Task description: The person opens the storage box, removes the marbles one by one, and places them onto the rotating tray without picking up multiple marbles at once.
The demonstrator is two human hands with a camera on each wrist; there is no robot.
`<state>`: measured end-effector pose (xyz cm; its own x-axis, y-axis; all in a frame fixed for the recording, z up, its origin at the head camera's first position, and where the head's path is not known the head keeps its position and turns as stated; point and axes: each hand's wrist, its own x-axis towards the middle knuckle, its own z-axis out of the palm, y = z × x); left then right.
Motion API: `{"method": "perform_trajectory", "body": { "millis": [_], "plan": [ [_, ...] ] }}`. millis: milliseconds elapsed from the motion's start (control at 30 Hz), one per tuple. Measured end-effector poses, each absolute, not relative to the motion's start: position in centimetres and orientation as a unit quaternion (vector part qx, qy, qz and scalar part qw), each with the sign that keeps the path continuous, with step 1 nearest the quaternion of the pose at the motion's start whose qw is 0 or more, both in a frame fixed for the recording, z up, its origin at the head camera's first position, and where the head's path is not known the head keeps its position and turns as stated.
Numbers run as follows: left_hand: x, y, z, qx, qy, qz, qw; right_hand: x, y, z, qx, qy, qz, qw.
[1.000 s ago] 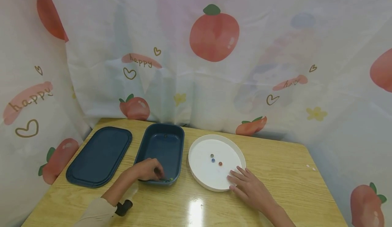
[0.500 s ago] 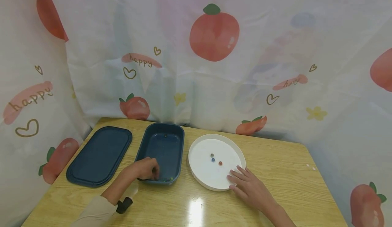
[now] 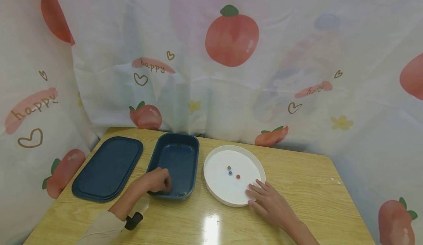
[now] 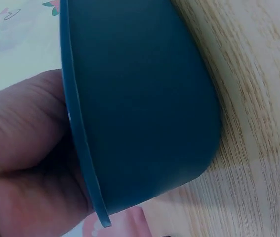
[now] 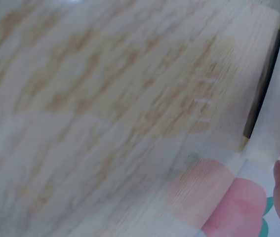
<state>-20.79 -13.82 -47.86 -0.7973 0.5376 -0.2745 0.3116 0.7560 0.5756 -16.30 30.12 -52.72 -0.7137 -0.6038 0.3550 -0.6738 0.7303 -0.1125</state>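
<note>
My left hand [image 3: 158,180] reaches into the dark blue rectangular container [image 3: 176,160], at its near left corner. Its fingers bend down, and their tips are hidden, so whether they pinch anything does not show. In the left wrist view the container wall [image 4: 140,108] covers the fingers. Just right of that hand, several small marbles [image 3: 181,194] lie along the near end; one dark marble [image 3: 179,147] sits at the far end. My right hand [image 3: 269,202] rests with fingers spread on the near right rim of the round white tray [image 3: 218,193]. The tray holds grey, blue and red marbles [image 3: 238,176].
A dark blue lid [image 3: 107,169] lies flat on the wooden table [image 3: 297,179], left of the container. Behind and at the sides hangs a white curtain [image 3: 185,90] with fruit prints. Two small white spots mark the table's right side.
My left hand has shifted slightly left inside the container, away from the marbles at the near end, which now show more fully. The right hand and the tray have stayed put.
</note>
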Motion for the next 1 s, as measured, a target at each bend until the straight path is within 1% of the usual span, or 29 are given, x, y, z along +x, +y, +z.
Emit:
{"method": "perform_trajectory", "body": {
  "millis": [67,300,667,800,1000],
  "plan": [
    [-21.0,-13.9,-47.9,0.239,0.907,0.278,0.209,-16.3,30.1,-52.7,0.347,-0.918,0.118,0.147],
    [-21.6,-13.7,-47.7,0.258,0.890,0.342,0.155,-16.3,30.1,-52.7,0.347,-0.919,0.120,0.145],
    [-22.0,-12.0,-46.8,0.169,0.867,0.464,0.069,-16.3,30.2,-52.9,0.352,-0.915,0.126,0.154],
    [-22.0,-11.2,-46.4,0.146,0.848,0.507,0.052,-16.3,30.1,-52.9,0.353,-0.914,0.127,0.154],
    [-22.3,-9.6,-46.0,0.132,0.829,0.542,0.035,-16.3,30.1,-52.8,0.354,-0.914,0.126,0.155]
  ]
}}
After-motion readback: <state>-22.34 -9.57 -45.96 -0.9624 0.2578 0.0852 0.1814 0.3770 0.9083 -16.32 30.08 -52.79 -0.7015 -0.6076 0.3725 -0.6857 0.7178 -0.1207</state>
